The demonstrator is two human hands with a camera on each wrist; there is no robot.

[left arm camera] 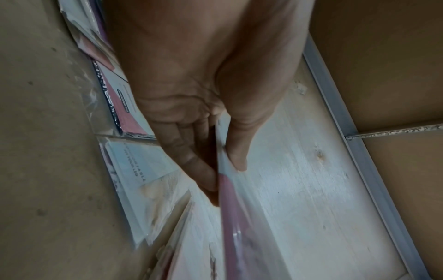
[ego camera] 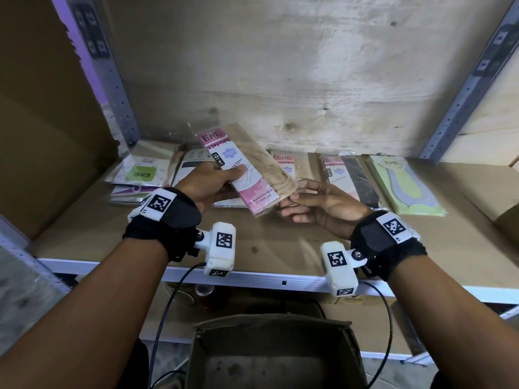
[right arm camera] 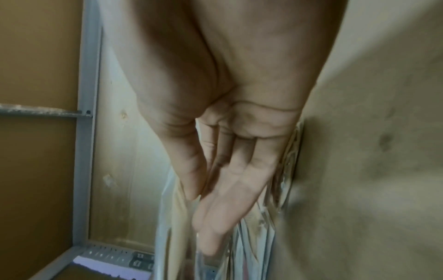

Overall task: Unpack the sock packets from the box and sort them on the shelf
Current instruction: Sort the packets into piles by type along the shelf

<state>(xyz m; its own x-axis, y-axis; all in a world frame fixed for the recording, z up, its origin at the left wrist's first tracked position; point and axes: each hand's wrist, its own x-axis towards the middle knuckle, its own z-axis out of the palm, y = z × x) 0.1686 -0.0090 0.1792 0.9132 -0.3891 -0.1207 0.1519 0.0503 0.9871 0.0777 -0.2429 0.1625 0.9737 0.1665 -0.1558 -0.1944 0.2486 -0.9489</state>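
Plywood is backing a metal-framed shelf [ego camera: 280,242] whose brown board is carrying several sock packets in a row. At the centre of the head view, the left hand [ego camera: 207,186] is gripping a pink-and-beige sock packet [ego camera: 247,167], thumb lying across its printed front and fingers curling beneath, holding it tilted above the board. From 3 o'clock, the right hand [ego camera: 320,206] is pinching that packet's lower right corner between thumb and fingertips. In the left wrist view the thumb [left arm camera: 239,144] and fingers [left arm camera: 191,157] are clamping the packet's edge [left arm camera: 239,217]; in the right wrist view the right hand's fingers [right arm camera: 230,181] are lying along clear wrapping [right arm camera: 172,227].

Toward 9 o'clock a loose pile [ego camera: 140,175] topped by a green-labelled packet is resting near the upright. Toward 2 o'clock a black sock packet [ego camera: 351,175] is lying just beside a yellow-green packet [ego camera: 404,186]. Another beige packet [ego camera: 292,164] is lying behind the held one. At 6 o'clock, below the shelf edge, an open cardboard box [ego camera: 278,355] is standing.
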